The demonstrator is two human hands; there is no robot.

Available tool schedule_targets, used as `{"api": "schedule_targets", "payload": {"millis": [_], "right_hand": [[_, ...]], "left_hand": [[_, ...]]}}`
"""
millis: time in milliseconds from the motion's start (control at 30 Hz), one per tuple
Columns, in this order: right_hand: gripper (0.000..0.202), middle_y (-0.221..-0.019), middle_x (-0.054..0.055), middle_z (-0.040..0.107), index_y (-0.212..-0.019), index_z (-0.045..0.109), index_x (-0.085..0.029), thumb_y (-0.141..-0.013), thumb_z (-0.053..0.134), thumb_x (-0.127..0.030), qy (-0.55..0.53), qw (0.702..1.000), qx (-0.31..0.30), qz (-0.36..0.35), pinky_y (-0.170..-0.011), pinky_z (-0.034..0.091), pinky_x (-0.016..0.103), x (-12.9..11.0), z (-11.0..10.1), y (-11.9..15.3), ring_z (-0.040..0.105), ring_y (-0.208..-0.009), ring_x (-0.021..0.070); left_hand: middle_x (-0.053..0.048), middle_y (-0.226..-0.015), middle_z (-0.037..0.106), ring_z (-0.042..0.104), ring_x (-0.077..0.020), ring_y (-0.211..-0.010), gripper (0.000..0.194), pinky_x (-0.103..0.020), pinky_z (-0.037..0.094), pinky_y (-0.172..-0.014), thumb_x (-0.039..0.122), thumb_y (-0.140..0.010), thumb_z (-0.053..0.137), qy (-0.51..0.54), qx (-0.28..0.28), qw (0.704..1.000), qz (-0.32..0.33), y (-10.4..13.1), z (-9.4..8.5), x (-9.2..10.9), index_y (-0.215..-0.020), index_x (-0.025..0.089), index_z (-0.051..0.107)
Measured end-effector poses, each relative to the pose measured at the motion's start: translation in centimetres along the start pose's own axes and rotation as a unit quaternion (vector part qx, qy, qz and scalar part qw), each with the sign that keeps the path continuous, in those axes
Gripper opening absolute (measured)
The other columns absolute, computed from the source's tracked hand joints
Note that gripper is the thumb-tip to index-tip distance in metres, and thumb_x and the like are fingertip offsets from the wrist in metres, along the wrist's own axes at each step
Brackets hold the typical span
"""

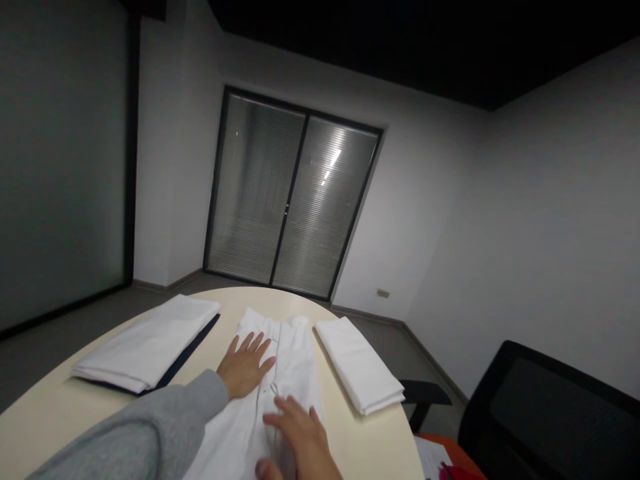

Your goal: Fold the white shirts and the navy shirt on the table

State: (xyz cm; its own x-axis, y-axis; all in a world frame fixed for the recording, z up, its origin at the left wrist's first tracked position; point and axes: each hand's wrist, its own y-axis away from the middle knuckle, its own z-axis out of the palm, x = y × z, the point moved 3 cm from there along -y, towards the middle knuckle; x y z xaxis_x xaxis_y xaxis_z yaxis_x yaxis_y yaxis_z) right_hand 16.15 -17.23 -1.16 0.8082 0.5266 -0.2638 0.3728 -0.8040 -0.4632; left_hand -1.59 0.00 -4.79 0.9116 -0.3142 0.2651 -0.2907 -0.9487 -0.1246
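A white garment (pixel 299 363) lies lengthwise down the middle of a round cream table (pixel 370 447), running from near the far edge toward the near side, with creases and a small loop or fastening around its middle. The left hand (pixel 246 367), in a grey sleeve (pixel 170 427) that reaches in from the near left, rests palm down on the garment's left part, fingers spread and grasping nothing. The right hand (pixel 303 430) is nearer and farther right, slightly blurred, palm down over the garment with its fingers loosely parted and clenched on nothing; whether it touches the fabric I cannot tell. To the left on the table, a folded white cloth (pixel 155 340) lies on top of a dark blue piece (pixel 193 350) that shows along its right and near edges. To the right, apart from the garment, another folded white bundle (pixel 357 363) lies near the table's right edge. Beyond that edge, at the near right, stands a chair (pixel 550 407) with a black back and an orange seat, with paper (pixel 433 457) on the seat. On the far side, a dark-framed glass panel (pixel 250 193) with blinds stands in the pale wall (pixel 420 200).
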Motion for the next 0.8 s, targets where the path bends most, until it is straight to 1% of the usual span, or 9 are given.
{"api": "schedule_targets", "payload": {"millis": [67, 133, 200, 267, 367, 467, 600, 700, 800], "right_hand": [[0.050, -0.161, 0.003, 0.047, -0.148, 0.054, -0.035, -0.098, 0.059, -0.042, -0.016, 0.999, -0.026, 0.025, -0.126, 0.027, 0.059, 0.8, -0.7, -4.9, 0.037, -0.153, 0.0295], [0.054, -0.166, 0.005, 0.039, -0.153, 0.049, -0.028, -0.101, 0.053, -0.041, -0.003, 0.997, -0.064, 0.051, -0.128, 0.017, 0.058, 2.0, 0.0, -9.6, 0.027, -0.157, 0.0301], [0.056, -0.169, 0.008, 0.032, -0.157, 0.043, -0.021, -0.105, 0.042, -0.043, 0.033, 0.991, -0.095, 0.085, -0.129, 0.015, 0.057, 3.5, 1.9, -13.0, 0.021, -0.158, 0.0308], [0.057, -0.169, 0.012, 0.031, -0.158, 0.041, -0.015, -0.108, 0.031, -0.040, 0.064, 0.986, -0.117, 0.103, -0.128, 0.016, 0.058, 5.0, 4.5, -14.9, 0.021, -0.158, 0.0317], [0.056, -0.165, 0.018, 0.035, -0.157, 0.041, -0.008, -0.108, 0.026, -0.032, 0.080, 0.982, -0.135, 0.106, -0.127, 0.017, 0.059, 6.7, 7.7, -15.2, 0.023, -0.158, 0.0330], [0.058, -0.165, 0.017, 0.036, -0.158, 0.039, -0.008, -0.109, 0.023, -0.034, 0.086, 0.981, -0.137, 0.106, -0.127, 0.017, 0.057, 7.7, 9.1, -14.8, 0.024, -0.158, 0.0312], [0.057, -0.166, 0.016, 0.035, -0.159, 0.038, -0.010, -0.109, 0.026, -0.036, 0.074, 0.983, -0.129, 0.111, -0.127, 0.016, 0.055, 8.2, 9.4, -14.6, 0.024, -0.158, 0.0301], [0.057, -0.167, 0.014, 0.035, -0.159, 0.038, -0.014, -0.108, 0.029, -0.038, 0.060, 0.985, -0.119, 0.113, -0.128, 0.015, 0.054, 8.4, 9.4, -14.7, 0.024, -0.158, 0.0296], [0.056, -0.167, 0.012, 0.036, -0.159, 0.039, -0.017, -0.109, 0.026, -0.038, 0.058, 0.986, -0.111, 0.114, -0.128, 0.016, 0.054, 8.5, 9.3, -14.6, 0.025, -0.157, 0.0291]], "left_hand": [[-0.006, -0.170, 0.032, 0.021, -0.0337, -0.159, 0.064, -0.065, 0.010, -0.126, 0.060, -0.101, 0.031, -0.006, 0.001, 1.000, 0.010, 0.0, 0.0, -0.2, -0.158, 0.035, 0.045], [-0.007, -0.170, 0.032, 0.021, -0.0343, -0.159, 0.062, -0.065, 0.011, -0.126, 0.055, -0.102, 0.030, -0.016, -0.004, 1.000, 0.019, 0.0, 0.0, -0.4, -0.158, 0.034, 0.044], [-0.008, -0.170, 0.032, 0.021, -0.0346, -0.159, 0.060, -0.066, 0.011, -0.125, 0.049, -0.102, 0.030, -0.027, -0.006, 0.999, 0.030, 0.2, 0.0, -0.4, -0.158, 0.031, 0.044], [-0.006, -0.169, 0.036, 0.024, -0.0343, -0.158, 0.057, -0.065, 0.011, -0.125, 0.047, -0.103, 0.031, -0.022, 0.005, 0.999, 0.037, 0.2, -0.2, -0.2, -0.156, 0.033, 0.047], [-0.005, -0.156, 0.055, 0.043, -0.0304, -0.148, 0.048, -0.058, 0.024, -0.122, 0.046, -0.104, 0.031, 0.021, 0.069, 0.997, 0.031, 0.0, -1.4, 0.2, -0.141, 0.038, 0.060], [-0.005, -0.125, 0.073, 0.062, -0.0247, -0.124, 0.038, -0.046, 0.041, -0.109, 0.039, -0.102, 0.035, 0.062, 0.121, 0.990, -0.024, -1.0, -3.3, 0.0, -0.120, 0.034, 0.069], [-0.006, -0.106, 0.078, 0.073, -0.0268, -0.098, 0.033, -0.040, 0.052, -0.084, 0.043, -0.098, 0.040, 0.067, 0.079, 0.988, -0.119, -3.8, -4.4, -1.4, -0.114, 0.031, 0.066], [-0.016, -0.111, 0.077, 0.073, -0.0370, -0.100, 0.041, -0.046, 0.053, -0.080, 0.053, -0.096, 0.043, 0.031, 0.061, 0.988, -0.135, -6.6, -4.0, -1.9, -0.108, 0.024, 0.069], [-0.022, -0.111, 0.077, 0.073, -0.0420, -0.103, 0.038, -0.049, 0.054, -0.080, 0.049, -0.090, 0.053, 0.007, 0.044, 0.990, -0.132, -8.8, -3.4, -1.8, -0.099, 0.018, 0.073]]}}
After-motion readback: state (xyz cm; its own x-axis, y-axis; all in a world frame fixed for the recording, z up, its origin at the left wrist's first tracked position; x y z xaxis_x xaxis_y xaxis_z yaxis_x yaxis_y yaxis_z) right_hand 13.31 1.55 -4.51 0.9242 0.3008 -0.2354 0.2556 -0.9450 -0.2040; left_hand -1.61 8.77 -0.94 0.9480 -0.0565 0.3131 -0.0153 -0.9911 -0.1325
